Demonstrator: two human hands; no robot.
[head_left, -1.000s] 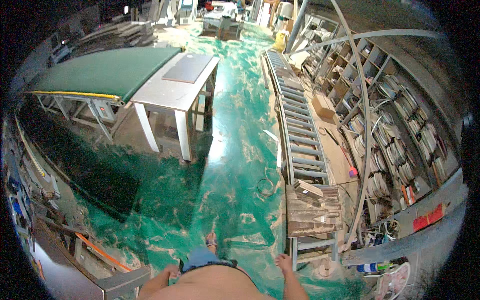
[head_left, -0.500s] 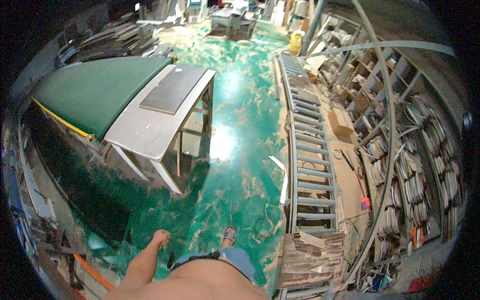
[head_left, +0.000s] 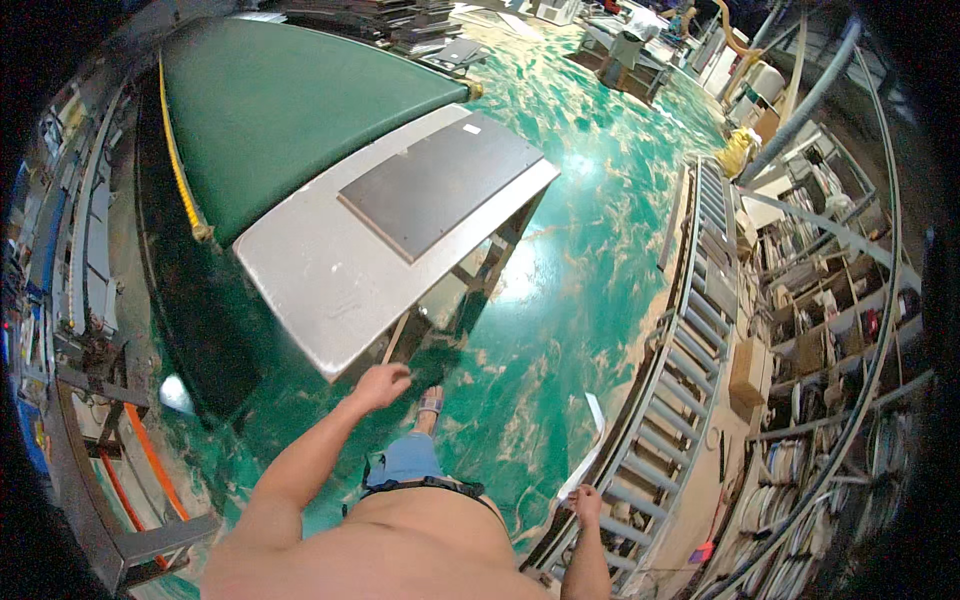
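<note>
My left hand is in front of me, just off the near corner of a pale grey table. Its fingers are loosely bent and apart, with nothing in them. On that table lies a dark grey rectangular panel with a small white label. Low on the right, my right hand hangs beside the roller conveyor, fingers slack and seemingly without anything in them. A long white strip lies along the conveyor's side and passes behind the fingertips in view; I cannot see any grip on it.
A wide green belt surface with a yellow edging adjoins the table. Shelves with rolls of edge banding line the right, near a cardboard box. Sawdust covers the green floor. A person stands at a far bench.
I have moved forward, so the table and panel are nearer. My view has turned left. My left hand has swung forward and up, and my right hand has come into view.
</note>
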